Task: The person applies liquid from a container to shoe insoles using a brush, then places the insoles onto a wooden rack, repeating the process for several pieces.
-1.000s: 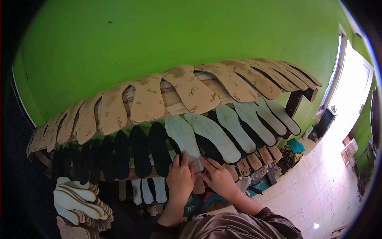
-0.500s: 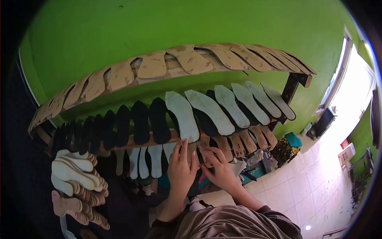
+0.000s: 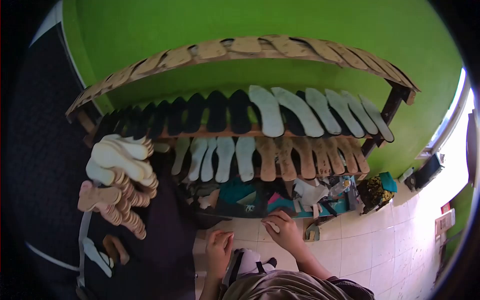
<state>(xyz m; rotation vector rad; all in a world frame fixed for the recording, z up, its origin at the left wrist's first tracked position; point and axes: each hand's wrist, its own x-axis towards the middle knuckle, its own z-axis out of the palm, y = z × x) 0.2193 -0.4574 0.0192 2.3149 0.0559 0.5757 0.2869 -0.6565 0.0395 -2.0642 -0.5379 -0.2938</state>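
My left hand (image 3: 218, 252) hangs low in front of my lap, fingers loosely bent with the thumb a little apart, and no object shows in it. Higher and to the right, my right hand (image 3: 284, 232) has half-curled fingers and a gap to the thumb; it too looks bare. The nearest thing to it is the low shelf (image 3: 245, 216) of scraps. Beyond the hands, a rack carries white insoles (image 3: 266, 112) and black insoles (image 3: 216, 112) on its middle level. Brown insoles (image 3: 267, 160) and more white insoles (image 3: 225, 160) hang on the level below.
Tan insoles (image 3: 246, 45) line the top rail. To the left, stacked white insoles (image 3: 117, 157) and pinkish insoles (image 3: 100, 197) sit on a dark surface (image 3: 167, 250). A patterned bundle (image 3: 375, 192) stands at the rack's right end, on the tiled floor (image 3: 370, 240).
Both hands have come down and away from the insoles on the rack, the left hand toward my lap. The view has shifted, showing the lower shelf more fully.
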